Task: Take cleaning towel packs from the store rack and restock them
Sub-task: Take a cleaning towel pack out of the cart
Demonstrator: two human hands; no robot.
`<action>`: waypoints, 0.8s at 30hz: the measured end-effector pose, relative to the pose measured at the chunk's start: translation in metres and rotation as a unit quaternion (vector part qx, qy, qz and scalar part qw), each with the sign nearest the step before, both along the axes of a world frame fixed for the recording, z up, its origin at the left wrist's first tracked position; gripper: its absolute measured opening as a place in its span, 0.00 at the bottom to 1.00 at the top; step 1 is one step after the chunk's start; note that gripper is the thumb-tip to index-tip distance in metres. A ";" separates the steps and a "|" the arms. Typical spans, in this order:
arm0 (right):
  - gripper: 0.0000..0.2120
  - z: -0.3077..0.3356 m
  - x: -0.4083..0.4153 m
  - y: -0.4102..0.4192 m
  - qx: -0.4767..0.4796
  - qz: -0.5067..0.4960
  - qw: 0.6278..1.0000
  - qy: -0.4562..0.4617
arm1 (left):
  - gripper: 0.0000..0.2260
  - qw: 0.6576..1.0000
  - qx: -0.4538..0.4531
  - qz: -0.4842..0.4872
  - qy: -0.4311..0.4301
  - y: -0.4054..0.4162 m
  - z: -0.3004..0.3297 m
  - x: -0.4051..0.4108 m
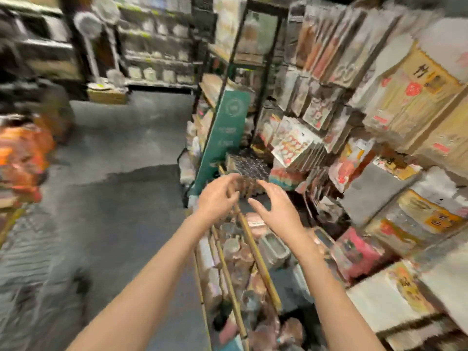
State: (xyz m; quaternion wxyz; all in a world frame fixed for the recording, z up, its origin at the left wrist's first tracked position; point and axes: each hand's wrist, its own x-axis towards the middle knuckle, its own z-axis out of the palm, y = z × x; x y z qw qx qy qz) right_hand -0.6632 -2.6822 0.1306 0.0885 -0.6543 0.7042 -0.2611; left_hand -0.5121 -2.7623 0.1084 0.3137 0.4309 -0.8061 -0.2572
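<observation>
Your left hand [217, 196] and right hand [274, 209] reach out at frame centre with fingers spread and loosely bent, grasping nothing, just short of a dark patterned pack [249, 165] on the rack [253, 252]. A green sign [222, 138] leans just left of the pack, hanging packets [295, 143] crowd its right, and bamboo rails run under your wrists. The picture is too blurred to tell the pack's long axis or whether it is a towel pack.
</observation>
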 end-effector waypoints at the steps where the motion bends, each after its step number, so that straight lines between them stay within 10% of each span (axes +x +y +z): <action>1: 0.27 -0.002 0.018 -0.016 -0.001 0.027 1.000 0.003 | 0.22 1.000 -0.002 0.023 -0.002 -0.011 0.000 0.023; 24: 0.30 -0.063 0.436 -0.327 0.053 0.407 0.912 -0.006 | 0.24 0.881 0.078 0.464 0.056 -0.177 -0.077 0.464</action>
